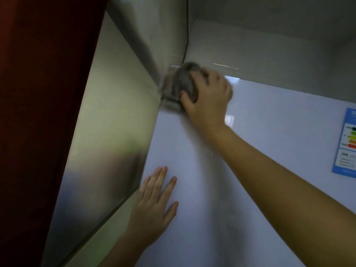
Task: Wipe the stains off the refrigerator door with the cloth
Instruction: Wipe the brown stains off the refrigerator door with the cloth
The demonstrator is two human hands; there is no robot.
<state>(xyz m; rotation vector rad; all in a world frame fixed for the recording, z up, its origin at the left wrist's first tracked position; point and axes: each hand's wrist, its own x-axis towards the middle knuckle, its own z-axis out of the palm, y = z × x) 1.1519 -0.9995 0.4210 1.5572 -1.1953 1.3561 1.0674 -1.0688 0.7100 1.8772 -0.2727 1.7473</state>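
The white glossy refrigerator door [260,151] fills the right and lower part of the head view. My right hand [208,93] grips a bunched grey cloth [181,83] and presses it against the door's top left corner. The cloth is blurred. My left hand [154,205] lies flat on the door lower down, near its left edge, fingers spread and holding nothing. No stain shows clearly on the door.
A blue energy label [346,143] is stuck at the door's right side. The refrigerator's metallic side panel [107,132] runs down the left, beside a dark red surface [38,93]. A black cable [186,31] hangs down the wall above the fridge top.
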